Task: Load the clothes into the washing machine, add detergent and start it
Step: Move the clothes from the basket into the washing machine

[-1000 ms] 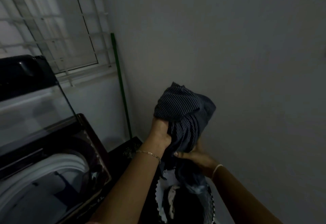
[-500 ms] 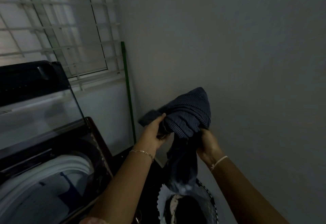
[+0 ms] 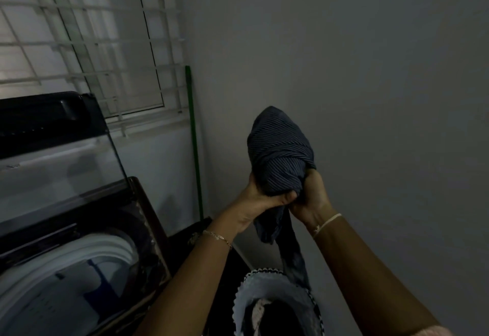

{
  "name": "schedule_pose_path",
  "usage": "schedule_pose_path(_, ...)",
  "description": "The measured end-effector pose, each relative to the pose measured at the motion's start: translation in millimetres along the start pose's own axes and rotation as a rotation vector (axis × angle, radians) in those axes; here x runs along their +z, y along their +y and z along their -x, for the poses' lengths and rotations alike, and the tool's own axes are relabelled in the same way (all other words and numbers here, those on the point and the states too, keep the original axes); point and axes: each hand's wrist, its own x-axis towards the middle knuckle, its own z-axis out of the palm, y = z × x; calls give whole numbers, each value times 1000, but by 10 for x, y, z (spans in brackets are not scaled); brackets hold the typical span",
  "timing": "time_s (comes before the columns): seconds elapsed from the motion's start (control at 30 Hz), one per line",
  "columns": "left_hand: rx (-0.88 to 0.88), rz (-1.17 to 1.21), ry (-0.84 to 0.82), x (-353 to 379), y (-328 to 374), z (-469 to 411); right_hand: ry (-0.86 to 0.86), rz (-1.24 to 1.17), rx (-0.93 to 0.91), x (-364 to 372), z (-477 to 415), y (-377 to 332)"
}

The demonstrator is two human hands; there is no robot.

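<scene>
Grey wall (image 3: 357, 71) fills the centre and right of the view. A barred window (image 3: 87, 44) sits at upper left, and a green pole (image 3: 195, 150) stands upright in the corner between them. Lighting is dim. At lower left the washer (image 3: 153, 232) stands with its lid (image 3: 58, 155) raised and tilted back, exposing the white drum rim (image 3: 105, 249). Something blue shows inside, but its detail is unclear. I hold a dark striped garment (image 3: 280, 155) up in front of the wall, to the right of the washer and well apart from its opening. It is bunched into a rounded bundle above my hands. A loose tail hangs down between my wrists toward the basket (image 3: 254, 288) at the bottom edge. My left hand (image 3: 260, 199) grips the bundle's underside, fingers curled into the cloth. My right hand (image 3: 313, 198) grips it from the other side, fingers likewise curled, and the two hands touch. A thin chain (image 3: 218, 237) lies on my left wrist and a pale cord (image 3: 326, 223) on my right. The basket has a scalloped black-and-white rim and holds dark items I cannot identify.
</scene>
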Motion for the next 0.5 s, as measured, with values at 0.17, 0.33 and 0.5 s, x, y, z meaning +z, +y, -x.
schedule_pose_path(0.17,34,300,243,91,-91,-141,-54,111,68,62,9,75)
schedule_pose_path(0.33,-20,543,359,110,-133,-168,-96,203,63,49,20,77)
schedule_pose_path(0.5,-74,661,402,30,-138,-223,74,127,-57,53,177,96)
